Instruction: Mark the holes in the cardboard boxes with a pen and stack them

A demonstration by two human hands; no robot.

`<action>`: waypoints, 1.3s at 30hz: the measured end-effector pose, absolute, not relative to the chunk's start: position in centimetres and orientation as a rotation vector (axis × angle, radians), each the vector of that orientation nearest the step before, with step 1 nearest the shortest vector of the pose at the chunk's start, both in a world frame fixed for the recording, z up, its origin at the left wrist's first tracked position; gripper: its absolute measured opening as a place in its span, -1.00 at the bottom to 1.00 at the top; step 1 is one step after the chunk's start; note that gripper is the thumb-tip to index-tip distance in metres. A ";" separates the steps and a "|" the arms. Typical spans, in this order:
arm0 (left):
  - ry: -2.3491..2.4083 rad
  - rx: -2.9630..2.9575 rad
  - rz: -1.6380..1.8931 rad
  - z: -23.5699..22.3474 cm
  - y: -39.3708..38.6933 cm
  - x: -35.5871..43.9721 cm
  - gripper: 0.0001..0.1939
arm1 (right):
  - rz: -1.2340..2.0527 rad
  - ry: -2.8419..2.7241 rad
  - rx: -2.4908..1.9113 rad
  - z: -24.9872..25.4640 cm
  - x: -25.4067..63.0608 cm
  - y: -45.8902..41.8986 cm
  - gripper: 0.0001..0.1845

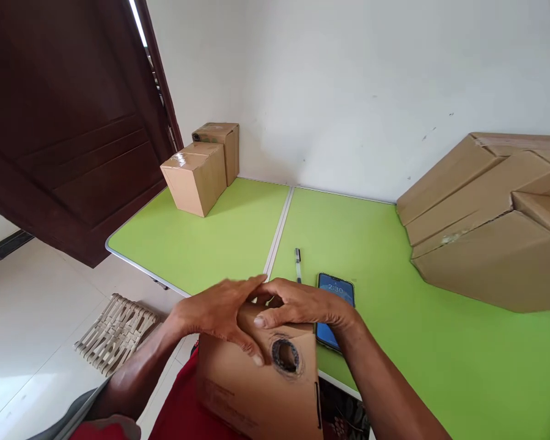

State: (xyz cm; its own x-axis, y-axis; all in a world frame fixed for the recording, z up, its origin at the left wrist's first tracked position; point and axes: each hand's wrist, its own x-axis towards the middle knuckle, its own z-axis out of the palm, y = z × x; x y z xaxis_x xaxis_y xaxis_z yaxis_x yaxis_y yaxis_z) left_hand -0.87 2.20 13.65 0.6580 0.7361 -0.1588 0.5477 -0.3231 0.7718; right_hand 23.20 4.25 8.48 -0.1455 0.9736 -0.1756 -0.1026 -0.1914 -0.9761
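A brown cardboard box [252, 391] rests tilted at the table's near edge, against my lap. A round hole [286, 357] with a dark scribbled rim shows in the face toward me, and a short black line runs near that face's right edge. My left hand [215, 310] grips the box's upper part, its thumb down on the face beside the hole. Curled over the top edge, my right hand [300, 302] has its thumb on the box. The two hands' fingers meet at the far side, where their tips are partly hidden.
On the green folding table [242, 244] lie a pen [297, 263] and a phone [335, 287], partly covered by my right wrist. Closed boxes [195, 177] stand at the back left. Large folded cardboard [481, 244] fills the right side. A woven stool [117, 333] sits on the floor.
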 end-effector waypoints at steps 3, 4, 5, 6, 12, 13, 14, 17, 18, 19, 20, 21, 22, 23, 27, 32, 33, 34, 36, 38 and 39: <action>0.949 1.822 0.152 12.1 2.9 -2.2 0.12 | 1.535 -1.092 -1.146 7.6 23.9 2.4 -0.04; 0.973 1.765 0.162 11.6 2.9 -3.1 0.05 | 1.581 -1.090 -1.115 7.3 24.4 1.6 -0.01; 1.000 1.702 0.199 11.0 2.9 -4.1 -0.02 | 1.653 -1.100 -1.066 7.0 24.9 0.9 0.03; 1.021 1.628 0.252 10.5 2.7 -5.2 -0.10 | 1.738 -1.118 -1.003 6.7 25.4 0.2 0.07; 1.132 1.188 0.770 7.6 0.7 -7.9 -0.19 | 1.932 -1.202 -0.782 5.2 24.5 -4.8 0.14; 1.166 1.128 0.834 7.2 0.4 -7.5 -0.16 | 1.895 -1.201 -0.821 5.0 23.6 -5.6 0.17; 1.194 1.079 0.877 6.9 0.1 -7.0 -0.14 | 1.839 -1.194 -0.889 5.0 22.6 -6.4 0.19; 1.231 1.027 0.927 6.3 -0.7 -5.0 -0.15 | 1.558 -1.169 -1.193 5.4 20.2 -7.5 0.03; 1.238 1.029 0.937 6.3 -1.0 -4.5 -0.15 | 1.470 -1.172 -1.270 5.5 19.8 -7.5 -0.04; 1.249 1.034 0.950 6.3 -1.2 -4.0 -0.14 | 1.406 -1.183 -1.323 5.6 19.6 -7.5 -0.11; 1.255 1.043 0.960 6.3 -1.4 -3.8 -0.14 | 1.379 -1.204 -1.347 5.6 19.6 -7.6 -0.15; 1.253 1.057 0.968 6.3 -1.4 -3.7 -0.15 | 1.391 -1.229 -1.347 5.5 19.8 -7.6 -0.18; 1.244 1.074 0.966 6.3 -1.4 -3.7 -0.16 | 1.427 -1.254 -1.336 5.3 20.1 -7.8 -0.20; 1.230 1.093 0.959 6.3 -1.4 -3.9 -0.18 | 1.467 -1.280 -1.326 5.1 20.5 -7.9 -0.20; 1.223 1.138 0.855 5.9 -1.2 -4.8 -0.25 | 1.534 -1.343 -1.349 4.2 22.0 -8.3 -0.23; 1.314 1.123 0.739 5.2 -1.6 -4.9 0.02 | 1.018 -1.549 -1.882 5.1 23.4 -4.3 -0.36; 1.329 1.135 0.717 5.2 -1.6 -4.7 0.07 | 0.877 -1.640 -2.024 5.3 23.5 -2.9 -0.45; 1.337 1.150 0.692 5.3 -1.7 -4.6 0.11 | 0.777 -1.696 -2.132 5.4 23.5 -1.6 -0.52; 1.329 1.168 0.649 5.6 -1.8 -4.4 0.14 | 0.681 -1.727 -2.265 5.2 23.4 0.9 -0.64; 1.287 1.170 0.621 6.0 -1.7 -4.3 0.20 | 0.654 -1.699 -2.314 4.7 23.4 2.7 -0.75; 1.251 1.169 0.609 6.1 -1.7 -4.3 0.26 | 0.644 -1.691 -2.321 4.5 23.5 3.3 -0.80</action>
State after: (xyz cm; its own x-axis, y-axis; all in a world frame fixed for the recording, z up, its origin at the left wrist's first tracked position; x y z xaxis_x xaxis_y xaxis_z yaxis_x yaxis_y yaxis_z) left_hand -4.34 -1.70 6.10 0.2708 0.8757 -0.3998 0.2258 0.3459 0.9107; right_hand 23.49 3.35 4.50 0.2517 0.9404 -0.2285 0.8542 -0.3269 -0.4043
